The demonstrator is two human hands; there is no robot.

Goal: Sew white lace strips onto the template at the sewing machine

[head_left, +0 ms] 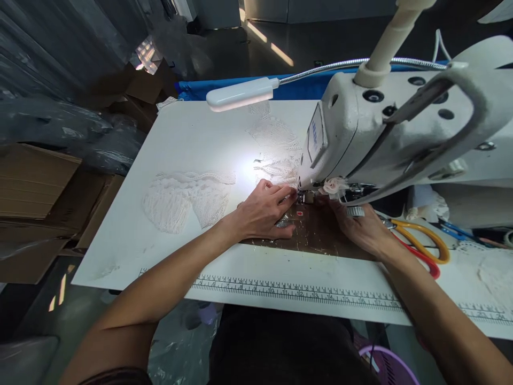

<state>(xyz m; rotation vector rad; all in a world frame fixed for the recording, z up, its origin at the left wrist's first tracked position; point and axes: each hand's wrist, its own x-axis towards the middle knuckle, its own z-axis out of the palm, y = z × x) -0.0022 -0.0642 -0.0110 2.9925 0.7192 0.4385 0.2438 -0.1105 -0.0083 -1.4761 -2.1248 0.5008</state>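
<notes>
My left hand (266,211) lies beside the presser foot (306,197) of a white sewing machine (348,117). Its bent fingers press on a piece of white lace (278,168) that spreads behind them, while the thumb rests lower on the brown plate (320,235). A small silvery patch (282,221) shows under the palm. On the other side of the foot is my right hand (358,227); its fingers are hidden under the machine head. Left of my left hand, another white lace piece (188,200) lies on the white table (120,246).
Yellow-handled scissors (427,240), a red handle (425,259) and blue-handled snips (460,232) lie at my right. A lit lamp (242,95) hangs over the table. A printed ruler (296,293) runs along the front edge. Cardboard boxes (40,182) stand on the left.
</notes>
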